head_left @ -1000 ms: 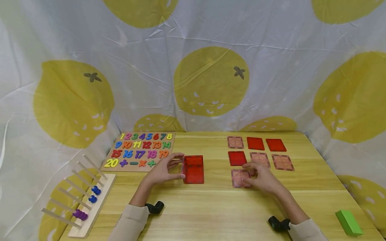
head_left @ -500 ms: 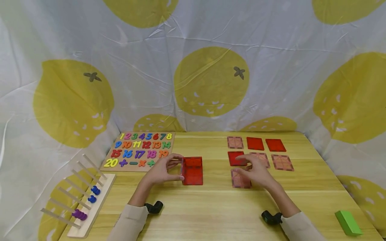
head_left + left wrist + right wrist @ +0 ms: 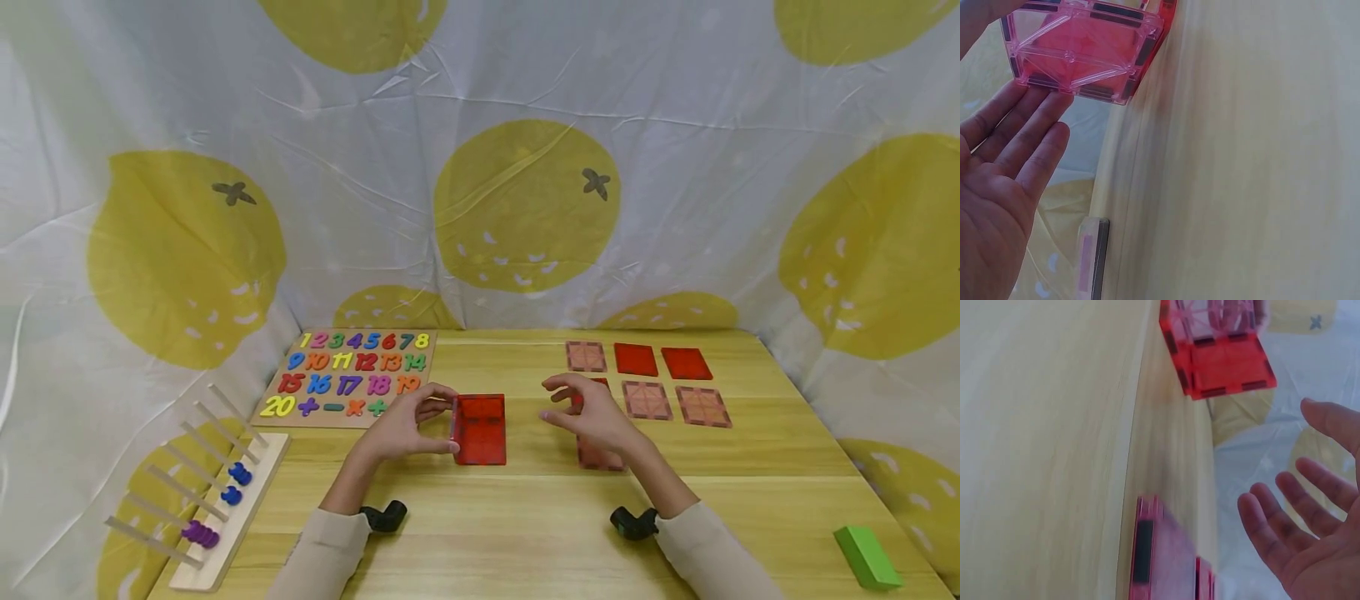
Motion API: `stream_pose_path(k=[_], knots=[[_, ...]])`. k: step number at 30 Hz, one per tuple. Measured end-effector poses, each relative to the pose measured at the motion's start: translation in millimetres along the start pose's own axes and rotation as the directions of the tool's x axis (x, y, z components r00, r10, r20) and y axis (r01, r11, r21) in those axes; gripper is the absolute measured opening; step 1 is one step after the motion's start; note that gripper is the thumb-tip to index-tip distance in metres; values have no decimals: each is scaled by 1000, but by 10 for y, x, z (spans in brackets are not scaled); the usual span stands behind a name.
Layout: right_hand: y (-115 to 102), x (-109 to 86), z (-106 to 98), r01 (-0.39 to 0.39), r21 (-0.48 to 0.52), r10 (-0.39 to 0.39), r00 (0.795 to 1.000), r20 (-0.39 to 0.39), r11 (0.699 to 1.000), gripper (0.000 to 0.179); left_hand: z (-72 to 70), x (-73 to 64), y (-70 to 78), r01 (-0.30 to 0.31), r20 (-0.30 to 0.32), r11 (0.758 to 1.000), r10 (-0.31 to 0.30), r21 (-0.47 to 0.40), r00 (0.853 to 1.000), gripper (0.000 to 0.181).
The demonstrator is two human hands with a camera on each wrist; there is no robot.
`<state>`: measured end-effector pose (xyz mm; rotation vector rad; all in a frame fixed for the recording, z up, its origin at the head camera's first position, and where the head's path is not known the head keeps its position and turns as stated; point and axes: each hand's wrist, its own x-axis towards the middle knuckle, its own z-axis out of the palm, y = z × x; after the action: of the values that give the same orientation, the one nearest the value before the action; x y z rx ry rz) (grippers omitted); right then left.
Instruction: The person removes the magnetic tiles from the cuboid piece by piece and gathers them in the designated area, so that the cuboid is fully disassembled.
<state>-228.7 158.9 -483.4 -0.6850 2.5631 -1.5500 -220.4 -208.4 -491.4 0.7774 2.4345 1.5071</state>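
Note:
My left hand (image 3: 405, 427) grips a translucent pink square magnetic tile (image 3: 1072, 50) between thumb and fingers. The tile stands upright along the left edge of a red magnetic tile (image 3: 482, 440) lying on the table. Another red tile (image 3: 1232, 365) stands upright and joins them, forming a partly open box. To the right, my right hand (image 3: 596, 412) hovers with fingers spread and nothing between them. Partly hidden below it lie a flat pink tile (image 3: 600, 456) and, behind that, a flat red tile.
Behind the right hand, pink tiles (image 3: 647, 400) and red tiles (image 3: 636, 359) lie flat in rows. A number puzzle board (image 3: 341, 377) sits back left, a peg counting rack (image 3: 232, 521) front left. A green block (image 3: 867, 556) lies far right. Lemon-print cloth (image 3: 525, 208) hangs behind the table.
My right hand has lifted off the front pink tile and moved left toward the red box, empty. The left hand still holds its pink tile, nearly in place.

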Motion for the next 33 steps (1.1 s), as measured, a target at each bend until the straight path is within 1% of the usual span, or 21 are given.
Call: stream_pose_path(k=[7,12,17,25,33], knots=[[-83,184,178,1,60,-3,1000,29,998,49,4,9,13,2,-5,1000,-2,14,1000,70],[-129,273,304,-8,62,5,999,54,998,52,9,7,19,14,-4,1000,-14,8,1000,70],[-182,313,405,-22,60,18,997,72,998,55,13,-3,28,21,-3,1000,-21,-6,1000,71],[-196,364,520,-23,48,20,997,79,999,51,11,-1,27,24,-2,1000,-24,-4,1000,71],[-190,443,611,-23,73,16,996,88,997,49,11,-2,33,23,-8,999,-23,22,1000,69]])
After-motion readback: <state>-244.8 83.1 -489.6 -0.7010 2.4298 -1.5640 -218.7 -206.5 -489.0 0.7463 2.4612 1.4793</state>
